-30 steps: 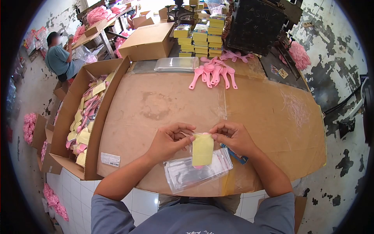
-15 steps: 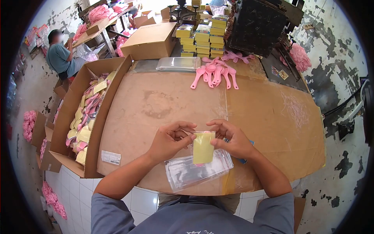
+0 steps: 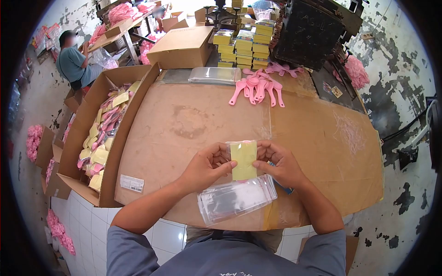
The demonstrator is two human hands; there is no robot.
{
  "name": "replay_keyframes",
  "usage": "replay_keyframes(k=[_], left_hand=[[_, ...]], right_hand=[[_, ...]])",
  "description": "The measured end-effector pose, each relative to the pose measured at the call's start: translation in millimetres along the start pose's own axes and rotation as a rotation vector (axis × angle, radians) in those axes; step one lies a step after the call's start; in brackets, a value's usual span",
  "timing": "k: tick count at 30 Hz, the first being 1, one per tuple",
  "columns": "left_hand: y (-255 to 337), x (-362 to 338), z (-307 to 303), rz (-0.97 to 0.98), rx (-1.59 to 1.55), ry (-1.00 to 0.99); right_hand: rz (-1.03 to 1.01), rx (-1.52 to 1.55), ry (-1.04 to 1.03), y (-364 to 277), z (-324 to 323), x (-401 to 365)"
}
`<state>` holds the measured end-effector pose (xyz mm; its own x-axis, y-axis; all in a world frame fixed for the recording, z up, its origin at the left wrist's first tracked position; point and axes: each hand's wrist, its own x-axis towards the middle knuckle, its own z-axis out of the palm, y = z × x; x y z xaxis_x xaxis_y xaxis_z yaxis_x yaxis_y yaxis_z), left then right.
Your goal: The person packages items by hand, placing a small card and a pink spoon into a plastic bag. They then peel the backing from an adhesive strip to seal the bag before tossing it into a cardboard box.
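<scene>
Between my two hands is a clear plastic bag with a yellow card (image 3: pixel 243 161) in or against it; bits of pink show at its top and bottom edges. My left hand (image 3: pixel 215 162) pinches its left side with the thumb in front. On the opposite side, my right hand (image 3: pixel 275 161) grips the edge the same way. Just below lies a stack of clear plastic bags (image 3: pixel 237 200) on the cardboard-covered table (image 3: pixel 184 152). A blue printed card (image 3: pixel 286 188) lies partly hidden under my right wrist.
Pink spoons (image 3: pixel 258 89) are heaped at the back, beside more clear bags (image 3: pixel 215 75) and stacks of yellow cards (image 3: pixel 239 48). An open carton (image 3: pixel 76 152) of packed spoons stands left. A black machine (image 3: pixel 301 34) is at back right. Another person (image 3: pixel 73 64) sits far left.
Both hands have raised the bagged yellow card slightly, away from the stack of bags. My right fingers have closed in on its edge. The view has shifted a little.
</scene>
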<state>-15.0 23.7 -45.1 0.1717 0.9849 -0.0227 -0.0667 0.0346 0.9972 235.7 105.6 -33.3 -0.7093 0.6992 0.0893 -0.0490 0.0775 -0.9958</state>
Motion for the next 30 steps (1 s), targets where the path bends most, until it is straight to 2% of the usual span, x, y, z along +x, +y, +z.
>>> replay_keyframes(k=[3, 6, 8, 9, 11, 12, 15, 16, 19, 23, 27, 30], left_hand=[[12, 2, -7, -0.069, -0.066, -0.040], [23, 2, -34, 0.074, -0.133, 0.207], [28, 8, -65, 0.412, -0.266, 0.587], [69, 6, -68, 0.515, -0.476, 0.802], [59, 12, -70, 0.467, -0.487, 0.839], [49, 14, -68, 0.412, -0.303, 0.695], [22, 8, -32, 0.214, 0.237, 0.256], [20, 3, -15, 0.139, 0.427, 0.115], [4, -1, 15, 0.432, 0.872, -0.114], [-1, -1, 19, 0.436, 0.872, -0.168], [-5, 2, 12, 0.336, 0.782, -0.173], [0, 1, 14, 0.245, 0.696, -0.126]], right_hand=[[0.017, 0.039, 0.086, -9, -2, 2], [-0.053, -0.147, 0.170, -9, -23, 3], [-0.021, -0.543, 0.134, -37, -47, -6], [-0.006, -0.740, 0.122, -45, -58, -10], [0.093, -0.907, 0.095, -41, -85, -21], [0.141, -0.994, 0.080, -40, -91, -23], [0.302, -0.923, -0.022, -44, -95, -34], [0.258, -0.884, -0.044, -42, -99, -37], [0.199, -0.789, -0.096, -33, -105, -39], [0.293, -0.746, -0.132, -34, -104, -36], [0.342, -0.637, -0.081, -28, -110, -35], [0.250, -0.593, -0.013, -34, -106, -34]])
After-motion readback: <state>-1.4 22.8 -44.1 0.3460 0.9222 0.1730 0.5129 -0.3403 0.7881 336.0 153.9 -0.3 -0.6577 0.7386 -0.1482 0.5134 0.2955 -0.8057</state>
